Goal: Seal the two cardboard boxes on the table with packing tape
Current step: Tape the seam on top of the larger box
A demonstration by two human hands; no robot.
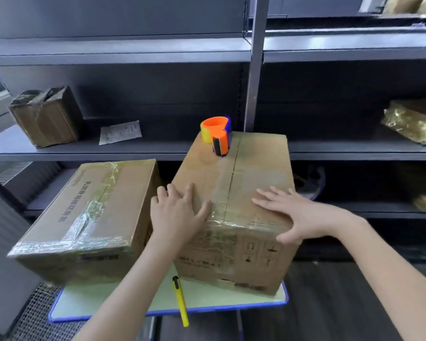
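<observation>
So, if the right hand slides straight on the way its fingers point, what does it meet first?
Probably the left hand, which rests flat on the same box. The right hand points left across the top seam; the tape dispenser stands farther back, off that line.

At three o'clock the crinkled gold foil-wrapped bundle (413, 121) runs off the right edge, and a dark rounded object (310, 180) behind the right-hand brown cardboard box (251, 168) is too blurred to identify. The print on the white paper slip (120, 132) at ten o'clock and the taped-over markings on that box's front face are unreadable.
</observation>
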